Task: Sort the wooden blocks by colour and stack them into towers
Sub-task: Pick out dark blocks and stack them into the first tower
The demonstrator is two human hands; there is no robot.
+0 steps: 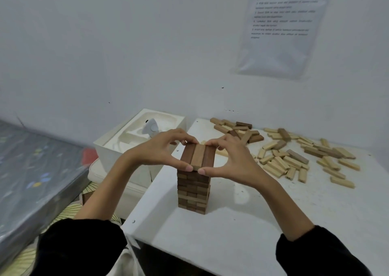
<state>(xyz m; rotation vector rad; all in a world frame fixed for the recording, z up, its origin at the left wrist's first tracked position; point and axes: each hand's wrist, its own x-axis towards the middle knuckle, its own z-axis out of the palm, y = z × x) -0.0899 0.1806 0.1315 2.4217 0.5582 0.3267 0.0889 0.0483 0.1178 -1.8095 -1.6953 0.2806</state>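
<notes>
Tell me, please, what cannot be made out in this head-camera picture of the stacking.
Head view:
Printed sheet on the wall: text blurred, too small to read.
Top row of the tower: far ends covered by fingers of the left hand and right hand.
Grey item in the white box: partly behind the left hand, unidentifiable.
Pale block behind the right hand: mostly hidden.

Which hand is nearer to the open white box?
Left. The left hand holds the top of the dark tower beside the white box; the right hand holds the opposite side, farther away.
</notes>
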